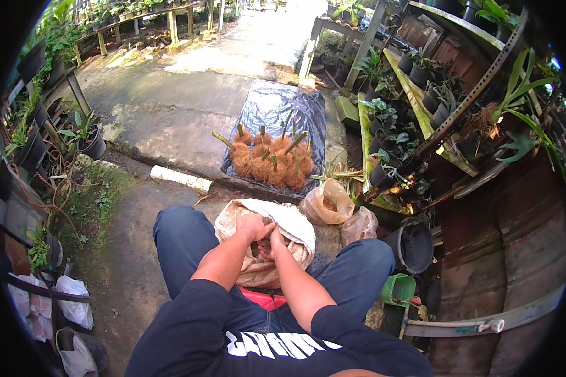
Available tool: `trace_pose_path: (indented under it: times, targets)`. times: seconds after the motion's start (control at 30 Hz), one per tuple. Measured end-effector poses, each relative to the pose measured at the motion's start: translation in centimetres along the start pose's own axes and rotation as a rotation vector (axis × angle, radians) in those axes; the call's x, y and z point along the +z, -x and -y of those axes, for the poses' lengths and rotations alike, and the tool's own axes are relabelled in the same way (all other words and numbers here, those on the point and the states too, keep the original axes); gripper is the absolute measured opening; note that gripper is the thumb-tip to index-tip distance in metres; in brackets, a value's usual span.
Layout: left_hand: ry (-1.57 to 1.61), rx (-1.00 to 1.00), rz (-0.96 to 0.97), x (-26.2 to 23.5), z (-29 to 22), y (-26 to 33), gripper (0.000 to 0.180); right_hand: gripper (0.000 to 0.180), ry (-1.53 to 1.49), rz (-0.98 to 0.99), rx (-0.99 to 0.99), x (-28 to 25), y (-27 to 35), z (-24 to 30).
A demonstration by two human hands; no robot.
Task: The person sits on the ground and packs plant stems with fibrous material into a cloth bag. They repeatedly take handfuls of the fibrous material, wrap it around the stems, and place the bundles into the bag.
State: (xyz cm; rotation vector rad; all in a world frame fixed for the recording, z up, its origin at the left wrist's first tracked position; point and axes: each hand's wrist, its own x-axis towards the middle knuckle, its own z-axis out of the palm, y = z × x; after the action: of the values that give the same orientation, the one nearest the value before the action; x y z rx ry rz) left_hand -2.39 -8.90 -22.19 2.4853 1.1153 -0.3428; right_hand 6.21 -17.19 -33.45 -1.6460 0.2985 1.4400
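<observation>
Between my knees stands a whitish woven sack (299, 223) with its rim folded down. My left hand (253, 226) and my right hand (271, 244) meet at its mouth, nearly touching. The fingers of both are bent and closed, but what they hold, if anything, is hidden. Dark material shows faintly inside the sack below them. Farther off, a cluster of brown fibre balls (273, 164) with green stems sticking up sits on a black plastic sheet (273, 100).
Right of the sack are an open plastic bag (327, 202), a smaller clear bag (360, 226), a black bucket (412, 245) and a green container (397, 289). A white pipe (181, 179) lies on the concrete at left. Racks of potted plants (415, 72) line both sides.
</observation>
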Motion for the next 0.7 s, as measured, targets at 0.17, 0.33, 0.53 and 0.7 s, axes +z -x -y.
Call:
trace_pose_path:
  times: [0.17,0.33,0.53,0.7]
  targets:
    - [0.021,-0.131,0.115,0.6,0.4,0.2,0.088,0.098,-0.214,0.271,0.030,0.4,1.3,-0.7]
    - [0.204,-0.259,0.132,1.0,1.4,-1.1,0.096,0.108,-0.149,0.343,-0.043,0.8,1.6,0.1]
    - [0.384,-0.300,0.209,1.3,1.8,-1.2,0.102,0.100,-0.133,0.353,-0.082,0.7,0.7,-0.8]
    - [0.494,-0.303,0.106,2.5,3.2,-3.6,0.100,0.084,-0.209,0.393,-0.226,1.4,-0.1,0.5]
